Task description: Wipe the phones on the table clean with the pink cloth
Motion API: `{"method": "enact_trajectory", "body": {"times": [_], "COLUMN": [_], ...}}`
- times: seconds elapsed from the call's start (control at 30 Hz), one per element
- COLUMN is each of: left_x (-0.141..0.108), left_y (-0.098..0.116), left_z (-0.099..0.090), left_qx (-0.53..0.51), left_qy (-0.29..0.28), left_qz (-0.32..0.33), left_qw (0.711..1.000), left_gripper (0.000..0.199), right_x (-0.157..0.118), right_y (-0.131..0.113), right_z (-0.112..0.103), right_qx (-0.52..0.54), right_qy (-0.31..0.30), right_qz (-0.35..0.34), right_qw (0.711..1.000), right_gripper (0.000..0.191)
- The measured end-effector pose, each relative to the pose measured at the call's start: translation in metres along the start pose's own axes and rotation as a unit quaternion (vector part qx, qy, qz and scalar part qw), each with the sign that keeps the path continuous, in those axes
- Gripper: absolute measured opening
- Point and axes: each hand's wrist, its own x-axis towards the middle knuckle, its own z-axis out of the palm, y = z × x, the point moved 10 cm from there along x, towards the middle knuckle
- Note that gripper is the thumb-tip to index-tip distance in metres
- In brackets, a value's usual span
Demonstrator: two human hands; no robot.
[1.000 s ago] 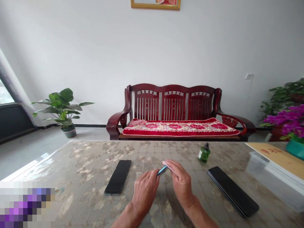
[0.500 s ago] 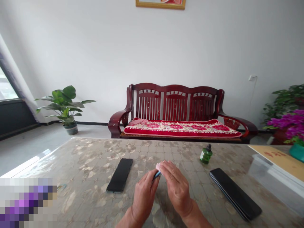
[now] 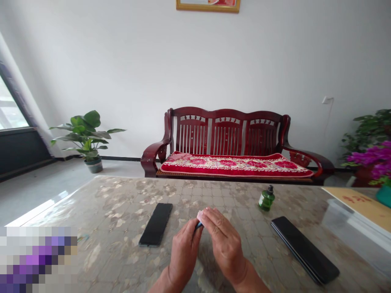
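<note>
Both my hands meet above the table, close to its near middle. My left hand [image 3: 185, 246] is closed around a thin item with a blue edge [image 3: 198, 225]; most of it is hidden by the fingers. In my right hand [image 3: 225, 240] a pale pink piece of cloth or tissue [image 3: 200, 215] is pinched, pressed against the upper end of that item. A black smartphone [image 3: 156, 224] lies flat to the left of my hands. Right of them lies a long black phone-like object [image 3: 305, 249], seemingly stacked in layers. Behind it stands a small green bottle [image 3: 266, 200] with a dark cap.
The patterned table [image 3: 122, 203] has a clear plastic box [image 3: 351, 228] and a tan folder or board [image 3: 360, 203] at right, beside purple flowers [image 3: 369, 160]. A pixelated purple patch covers the lower left. Beyond stand a wooden bench [image 3: 227, 136] and a potted plant [image 3: 88, 138].
My right hand and the pink cloth have shifted slightly left and down along the thin item. The whole view has moved a little. The objects on the table stay in place.
</note>
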Motion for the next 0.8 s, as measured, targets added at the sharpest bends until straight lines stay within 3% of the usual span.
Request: {"method": "enact_trajectory", "body": {"times": [0.23, 0.47, 0.67, 0.8], "left_x": [0.002, 0.001, 0.002, 0.001], "left_y": [-0.011, -0.011, -0.020, -0.020], "left_z": [-0.003, -0.003, -0.011, -0.011], "left_qx": [0.004, -0.013, -0.023, -0.044], "left_qy": [0.003, 0.010, 0.057, 0.071], "left_qz": [-0.038, -0.036, -0.073, -0.087], "left_qw": [0.999, 0.999, 0.995, 0.993], "left_gripper": [0.028, 0.026, 0.024, 0.023], "right_x": [-0.008, -0.004, -0.012, -0.016], "right_y": [0.032, 0.011, 0.049, 0.059], "right_z": [-0.003, 0.002, 0.004, 0.007], "right_qx": [-0.021, -0.009, 0.097, 0.151], "right_qy": [0.026, -0.012, 0.054, 0.079], "right_qz": [0.050, 0.015, 0.150, 0.222], "right_qw": [0.998, 1.000, 0.982, 0.960], "right_gripper": [0.053, 0.056, 0.039, 0.032]}}
